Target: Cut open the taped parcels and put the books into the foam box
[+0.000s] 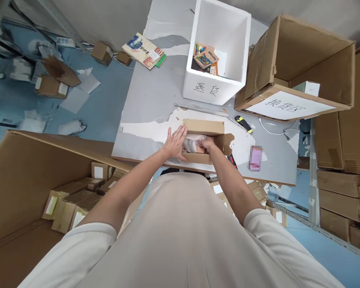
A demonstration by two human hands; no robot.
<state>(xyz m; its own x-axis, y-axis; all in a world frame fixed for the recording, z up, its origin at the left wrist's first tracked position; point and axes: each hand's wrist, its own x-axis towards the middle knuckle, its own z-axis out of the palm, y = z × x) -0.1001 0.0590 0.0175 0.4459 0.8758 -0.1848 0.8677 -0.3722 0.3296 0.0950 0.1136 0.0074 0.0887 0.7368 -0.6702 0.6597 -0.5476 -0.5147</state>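
Observation:
A small open cardboard box [203, 127] lies lengthwise near the front edge of the table, its end flap folded out to the right. Inside is a package in clear, crinkled plastic wrap [192, 143], with something orange-pink showing through. My left hand [175, 144] rests across the box's left end, fingers spread toward the back wall and thumb by the front wall. Reaching in from the right, my right hand [207, 144] has its fingers closed on the wrapped package; the fingertips are partly hidden.
Behind the box stand a white foam box [214, 88] with several small packs and a large carton [313, 94]. A yellow-black utility knife [243, 124] and a blurred pink-purple object [255, 158] lie to the right. A big carton [48, 160] of small boxes is at left.

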